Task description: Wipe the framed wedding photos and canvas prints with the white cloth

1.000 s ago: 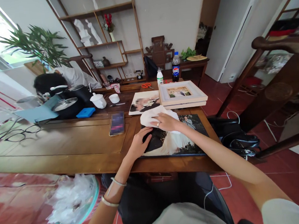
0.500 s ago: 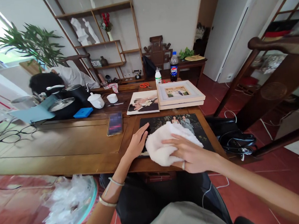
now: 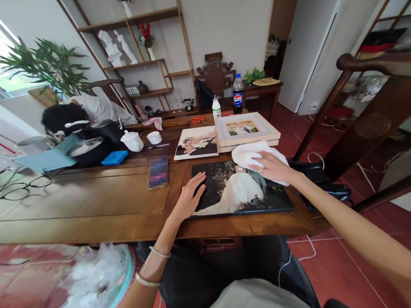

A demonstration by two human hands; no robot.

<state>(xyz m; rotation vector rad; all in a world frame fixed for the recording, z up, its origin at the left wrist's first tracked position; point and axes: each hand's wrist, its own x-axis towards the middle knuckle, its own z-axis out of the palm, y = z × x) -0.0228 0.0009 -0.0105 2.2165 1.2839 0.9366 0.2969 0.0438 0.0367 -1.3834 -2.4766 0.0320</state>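
A dark photo panel [image 3: 225, 181] with a pale wedding gown on it lies flat near the table's front edge. My left hand [image 3: 190, 193] rests on its left side, fingers stretched out. Over the panel's far right corner, my right hand [image 3: 273, 166] presses on a white cloth [image 3: 245, 155], which bunches under the fingers and hides that part of the picture. Behind the panel lies a smaller photo board [image 3: 195, 143], beside a stack of pale picture frames [image 3: 248, 130].
To the left are a phone [image 3: 157, 171], a blue box [image 3: 114, 157], a white lidded pot [image 3: 132, 140] and a cup. A cola bottle [image 3: 237, 96], a white bottle [image 3: 216, 109] and orange-handled scissors [image 3: 198, 120] stand or lie behind. A bag-lined bin [image 3: 98, 283] sits below left.
My right hand has moved the cloth away from me and to the right, from the panel's near middle to its far right corner. My left hand has stayed in place.
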